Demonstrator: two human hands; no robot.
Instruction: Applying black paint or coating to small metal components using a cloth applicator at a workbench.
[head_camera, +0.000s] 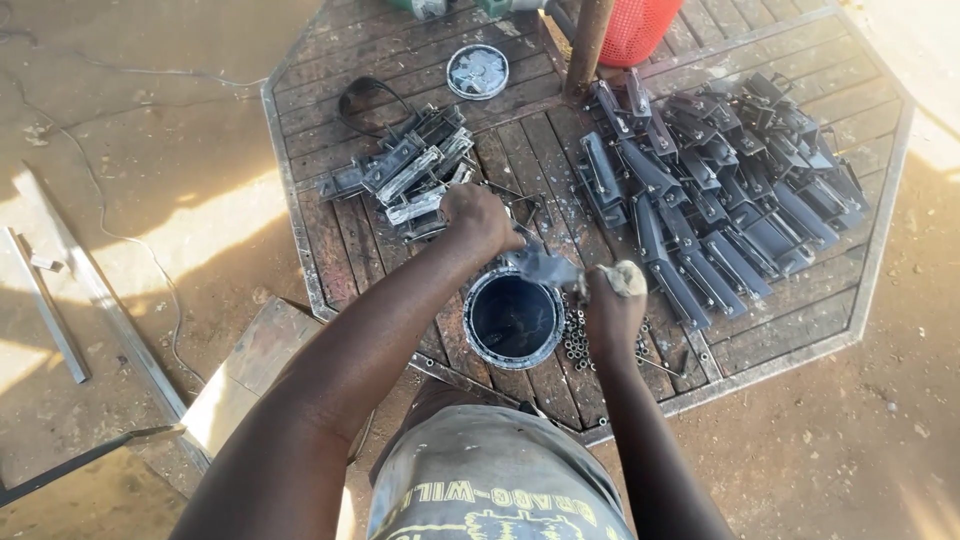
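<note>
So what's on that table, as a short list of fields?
surface: octagonal slatted table
left hand: holds a metal part over the open paint can
right hand: grips something pale, a rag or brush, I cannot tell which
left pile: smaller heap of brackets
right pile: dark painted brackets
also: can lid, nuts
</note>
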